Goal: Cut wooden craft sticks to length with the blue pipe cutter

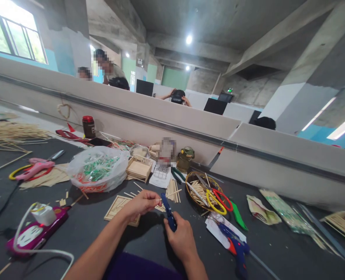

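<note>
My right hand (182, 235) is wrapped round a blue pliers-like hand tool (168, 212), whose upper end points up and away from me. Close to that end, my left hand (145, 202) pinches a thin wooden stick (160, 200), mostly hidden by the fingers. Below my left forearm and hand sits a shallow wooden frame (114, 210) with small sticks inside, partly covered. Several loose sticks (172, 191) lie on the dark table just beyond my hands.
To the right are a basket (187, 186) of sticks with scissors (216, 202), a green knife (239, 216) and a blue glue gun (237, 245). Leftward lie a plastic bag (120, 171), a pink glue gun (37, 168) and a purple power strip (57, 219). A partition (172, 116) runs behind.
</note>
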### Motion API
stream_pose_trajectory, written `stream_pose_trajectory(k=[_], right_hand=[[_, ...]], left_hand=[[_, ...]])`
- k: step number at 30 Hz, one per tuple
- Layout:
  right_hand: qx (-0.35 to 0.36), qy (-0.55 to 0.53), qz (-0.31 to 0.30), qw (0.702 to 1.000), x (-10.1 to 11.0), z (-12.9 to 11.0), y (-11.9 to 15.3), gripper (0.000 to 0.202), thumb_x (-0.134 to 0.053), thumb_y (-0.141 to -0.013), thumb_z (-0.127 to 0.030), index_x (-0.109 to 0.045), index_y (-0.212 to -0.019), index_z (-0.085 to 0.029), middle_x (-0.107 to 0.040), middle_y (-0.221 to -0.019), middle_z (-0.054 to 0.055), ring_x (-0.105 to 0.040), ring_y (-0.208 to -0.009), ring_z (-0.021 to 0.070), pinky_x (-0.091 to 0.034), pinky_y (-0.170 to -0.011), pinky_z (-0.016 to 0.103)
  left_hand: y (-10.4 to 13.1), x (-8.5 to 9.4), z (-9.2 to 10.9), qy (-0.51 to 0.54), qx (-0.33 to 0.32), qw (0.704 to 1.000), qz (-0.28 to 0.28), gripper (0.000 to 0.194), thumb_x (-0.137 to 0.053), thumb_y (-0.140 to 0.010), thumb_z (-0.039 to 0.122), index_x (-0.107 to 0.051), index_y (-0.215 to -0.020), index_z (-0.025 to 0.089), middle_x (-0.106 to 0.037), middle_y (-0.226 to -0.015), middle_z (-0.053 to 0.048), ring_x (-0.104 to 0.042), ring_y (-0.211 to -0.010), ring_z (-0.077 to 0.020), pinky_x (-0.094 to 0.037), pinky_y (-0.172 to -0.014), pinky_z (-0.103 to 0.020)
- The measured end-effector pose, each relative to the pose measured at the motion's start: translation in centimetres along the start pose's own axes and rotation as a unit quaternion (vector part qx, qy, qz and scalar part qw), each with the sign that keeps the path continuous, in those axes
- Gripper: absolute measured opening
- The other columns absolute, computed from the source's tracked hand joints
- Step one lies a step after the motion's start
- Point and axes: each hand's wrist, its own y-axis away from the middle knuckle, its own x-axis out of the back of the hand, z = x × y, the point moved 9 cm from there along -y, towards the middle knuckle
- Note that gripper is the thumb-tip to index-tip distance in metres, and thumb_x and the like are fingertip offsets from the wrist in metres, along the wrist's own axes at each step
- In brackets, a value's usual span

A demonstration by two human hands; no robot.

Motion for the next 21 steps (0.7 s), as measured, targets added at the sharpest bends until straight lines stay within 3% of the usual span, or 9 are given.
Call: stream_pose_trajectory(k=[5,10,15,21], right_hand=[[-0.002,-0.021,0.010,1.000,0.0,0.2,-0.3,0.019,-0.048,-0.089,-0.034,-0.061,-0.084,-0.021,-0.070,-0.072,0.004,-0.067,-0.071,0.0202,-0.039,-0.063,0.023],[-0.021,-0.008,0.012,1.000,-0.2,0.6,-0.3,0.017,-0.047,-0.089,-0.032,-0.059,-0.083,-0.022,-0.069,-0.071,0.004,-0.067,-0.069,0.0202,-0.037,-0.061,0.023],[-0.024,-0.001,0.005,1.000,-0.2,0.7,0.0,0.015,-0.047,-0.090,-0.031,-0.057,-0.084,-0.023,-0.069,-0.070,0.002,-0.067,-0.070,0.0206,-0.034,-0.059,0.024],[-0.003,0.008,-0.005,1.000,0.3,0.0,0.1,0.011,-0.047,-0.089,-0.030,-0.055,-0.087,-0.024,-0.069,-0.072,0.001,-0.067,-0.071,0.0202,-0.032,-0.059,0.024]], left_hand=[[-0.6,0.4,1.2,-0.063,-0.092,0.991,0.076,0.035,-0.066,-0.071,0.047,-0.060,-0.072,0.012,-0.048,-0.052,0.005,-0.036,-0.048,-0.0077,-0.023,-0.047,-0.020],[-0.3,0.4,2.4,-0.177,-0.163,0.961,0.139,0.023,-0.057,-0.079,0.032,-0.057,-0.065,0.014,-0.044,-0.056,0.005,-0.036,-0.055,-0.0092,-0.027,-0.053,-0.020],[-0.1,-0.3,3.0,-0.211,-0.172,0.956,0.114,0.030,-0.051,-0.083,0.032,-0.053,-0.059,0.015,-0.037,-0.054,0.005,-0.033,-0.054,-0.0092,-0.024,-0.052,-0.021],[-0.3,-0.2,2.2,-0.104,-0.102,0.988,0.053,0.032,-0.057,-0.076,0.043,-0.057,-0.063,0.013,-0.036,-0.048,0.006,-0.027,-0.047,-0.0075,-0.017,-0.046,-0.022]])
